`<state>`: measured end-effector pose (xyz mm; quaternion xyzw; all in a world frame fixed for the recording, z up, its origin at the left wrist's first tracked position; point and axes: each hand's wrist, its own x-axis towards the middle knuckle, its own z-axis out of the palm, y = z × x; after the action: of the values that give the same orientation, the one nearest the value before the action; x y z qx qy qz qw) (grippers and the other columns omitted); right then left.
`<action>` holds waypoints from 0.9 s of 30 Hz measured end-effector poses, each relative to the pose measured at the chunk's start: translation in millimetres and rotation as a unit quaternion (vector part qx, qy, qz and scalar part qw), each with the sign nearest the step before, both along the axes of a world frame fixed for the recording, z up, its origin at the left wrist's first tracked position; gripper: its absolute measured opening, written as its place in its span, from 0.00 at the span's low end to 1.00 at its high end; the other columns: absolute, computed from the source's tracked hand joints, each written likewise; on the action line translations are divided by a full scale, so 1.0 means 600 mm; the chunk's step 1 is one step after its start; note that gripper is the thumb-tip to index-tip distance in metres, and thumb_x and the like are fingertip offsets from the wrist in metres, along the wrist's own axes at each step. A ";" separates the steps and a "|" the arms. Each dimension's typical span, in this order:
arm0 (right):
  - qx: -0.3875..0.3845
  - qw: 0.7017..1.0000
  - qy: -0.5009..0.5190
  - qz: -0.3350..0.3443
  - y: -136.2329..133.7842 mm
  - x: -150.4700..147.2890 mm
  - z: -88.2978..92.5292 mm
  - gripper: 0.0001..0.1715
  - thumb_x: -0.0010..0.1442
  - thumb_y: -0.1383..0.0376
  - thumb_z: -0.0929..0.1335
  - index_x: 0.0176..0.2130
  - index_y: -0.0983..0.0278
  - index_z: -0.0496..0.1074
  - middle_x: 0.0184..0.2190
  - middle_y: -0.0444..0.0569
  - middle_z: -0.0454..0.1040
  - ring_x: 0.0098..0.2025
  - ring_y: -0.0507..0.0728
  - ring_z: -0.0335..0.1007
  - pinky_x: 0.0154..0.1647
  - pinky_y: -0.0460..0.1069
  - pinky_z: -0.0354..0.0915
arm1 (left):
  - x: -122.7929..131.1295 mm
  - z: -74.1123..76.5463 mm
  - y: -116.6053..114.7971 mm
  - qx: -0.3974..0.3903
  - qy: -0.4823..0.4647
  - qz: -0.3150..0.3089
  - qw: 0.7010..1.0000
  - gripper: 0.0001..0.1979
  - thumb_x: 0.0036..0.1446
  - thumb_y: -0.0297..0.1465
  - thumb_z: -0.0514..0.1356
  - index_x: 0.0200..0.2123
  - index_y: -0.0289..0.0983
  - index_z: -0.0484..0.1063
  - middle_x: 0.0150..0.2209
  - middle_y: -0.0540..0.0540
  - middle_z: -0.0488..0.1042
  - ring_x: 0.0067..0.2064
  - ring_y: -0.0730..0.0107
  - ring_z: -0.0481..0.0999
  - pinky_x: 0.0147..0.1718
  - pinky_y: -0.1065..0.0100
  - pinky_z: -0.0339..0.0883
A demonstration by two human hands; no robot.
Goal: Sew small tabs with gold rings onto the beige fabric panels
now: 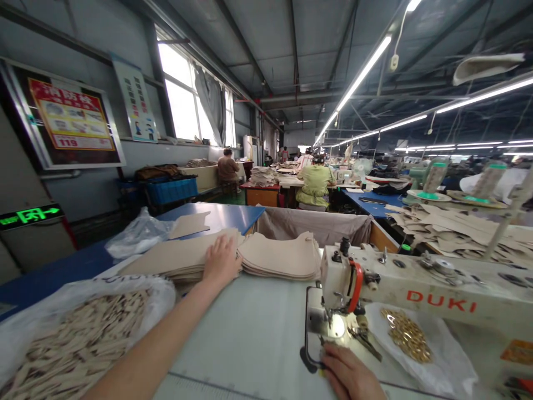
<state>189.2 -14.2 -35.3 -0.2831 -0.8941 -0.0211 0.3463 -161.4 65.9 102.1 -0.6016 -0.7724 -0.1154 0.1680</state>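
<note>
My left hand (222,258) lies with its fingers stretched over the edge of a stack of beige cut pieces (179,255). Just right of it is a second stack of curved beige pieces (278,255). By the lit needle area of a white sewing machine (416,283), my right hand (350,372) rests low with its fingers pressed together. Whatever its fingertips hold, if anything, is too small to make out. Close to that hand are dark scissors or snips (366,341) and a white bag with gold metal rings (408,336).
A plastic bag full of narrow beige strips (87,333) stands at lower left. Behind the stacks is a cloth-lined bin (312,222), with a clear plastic bag (139,233) on the blue table (220,211). Beige pieces (462,228) are heaped at right. Other people (314,183) sit farther back.
</note>
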 end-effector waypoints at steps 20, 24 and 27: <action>-0.048 0.999 -0.009 -0.019 -0.018 -0.002 0.021 0.13 0.62 0.65 0.64 0.46 0.61 0.72 0.44 0.51 0.76 0.46 0.56 0.73 0.48 0.47 0.70 | 0.034 0.013 -0.187 -0.007 -0.008 -0.067 0.998 0.16 0.61 0.24 0.43 0.46 0.36 0.67 0.40 0.41 0.77 0.40 0.61 0.78 0.37 0.66 0.69; -0.074 0.997 0.010 -0.026 -0.020 0.000 0.018 0.24 0.62 0.63 0.64 0.58 0.61 0.62 0.51 0.52 0.71 0.51 0.58 0.70 0.51 0.49 0.68 | 0.135 -0.149 -0.269 0.027 0.008 -0.250 0.968 0.18 0.53 0.17 0.49 0.42 0.38 0.70 0.33 0.45 0.79 0.32 0.67 0.78 0.30 0.71 0.71; -0.077 0.996 0.011 -0.032 -0.022 -0.008 0.001 0.27 0.63 0.62 0.62 0.61 0.61 0.57 0.56 0.53 0.66 0.55 0.59 0.65 0.53 0.50 0.66 | 0.198 -0.259 -0.293 0.160 0.044 -0.309 0.937 0.12 0.52 0.21 0.53 0.36 0.39 0.72 0.28 0.45 0.79 0.29 0.65 0.78 0.20 0.71 0.68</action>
<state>184.1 -27.5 -35.0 -0.3377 -0.8797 0.0401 0.3324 -42.7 -110.1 -53.5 -0.7803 -0.5116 -0.2568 0.2521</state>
